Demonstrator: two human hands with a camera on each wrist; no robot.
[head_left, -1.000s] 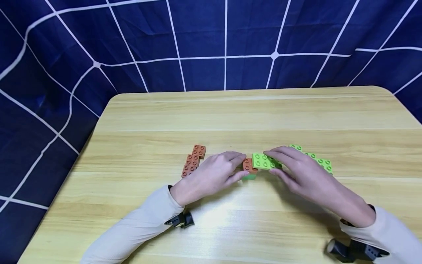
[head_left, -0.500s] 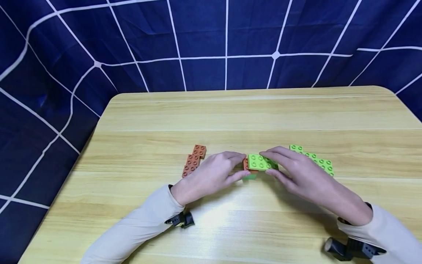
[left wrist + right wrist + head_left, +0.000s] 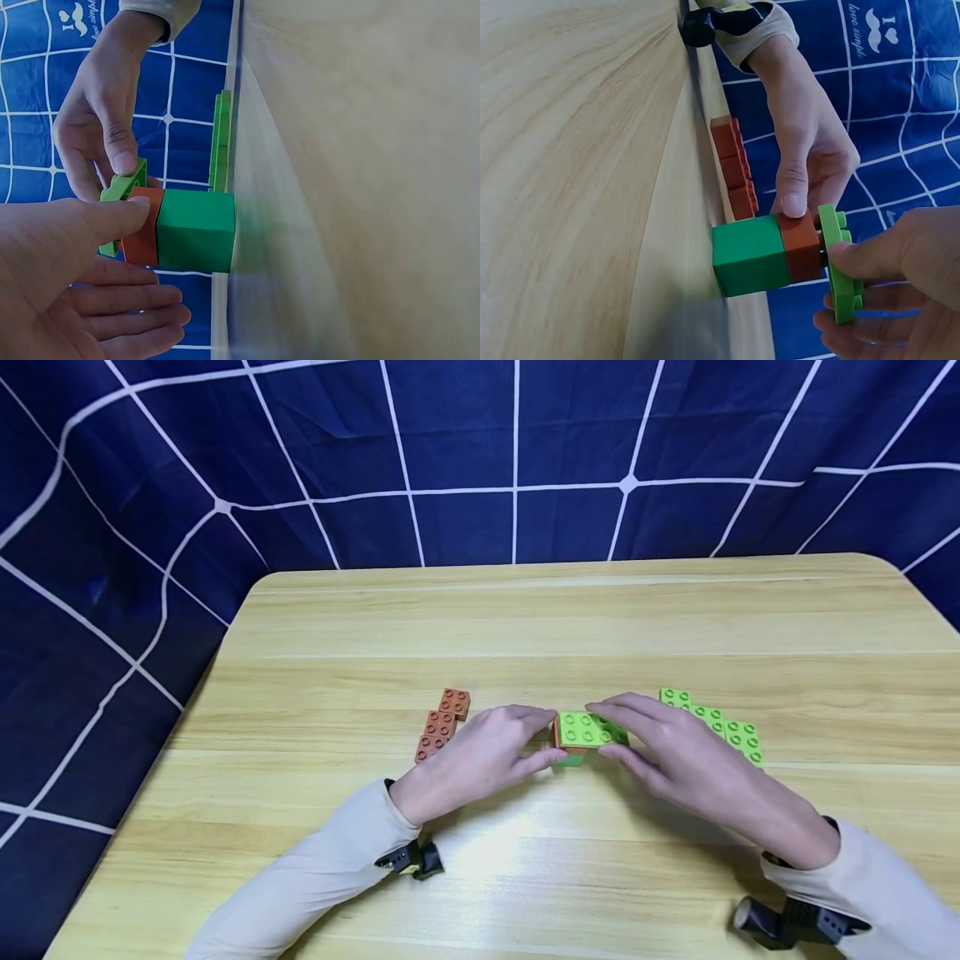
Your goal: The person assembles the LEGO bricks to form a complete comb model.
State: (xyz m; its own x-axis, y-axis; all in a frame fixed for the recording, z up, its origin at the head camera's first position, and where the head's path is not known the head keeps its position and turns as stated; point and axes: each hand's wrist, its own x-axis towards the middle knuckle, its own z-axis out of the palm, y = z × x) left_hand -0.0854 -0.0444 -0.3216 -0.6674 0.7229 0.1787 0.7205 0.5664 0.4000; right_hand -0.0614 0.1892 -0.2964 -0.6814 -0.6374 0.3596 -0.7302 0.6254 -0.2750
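A green block (image 3: 750, 255) stands on the table with an orange-red brick (image 3: 801, 247) on top of it. My left hand (image 3: 480, 756) grips that orange-red brick from the left, thumb in front and fingers behind. Over it lies a lime-green stud plate (image 3: 581, 727), which my right hand (image 3: 690, 752) pinches at its right end between thumb and fingers. In the right wrist view the plate is slightly tilted against the brick's top, with a narrow gap showing at the studs. The plate's right end is partly hidden by the right fingers.
Left of the stack, several orange-red bricks (image 3: 440, 724) lie in a staggered row, partly behind the left hand. Several lime-green stud plates (image 3: 708, 718) lie to the right, behind the right hand. A blue gridded curtain (image 3: 465, 452) hangs beyond the wooden table (image 3: 480, 627).
My right hand has moved the lime-green plate leftward, so it now covers nearly all of the orange-red brick. The left hand has stayed in place on the brick.
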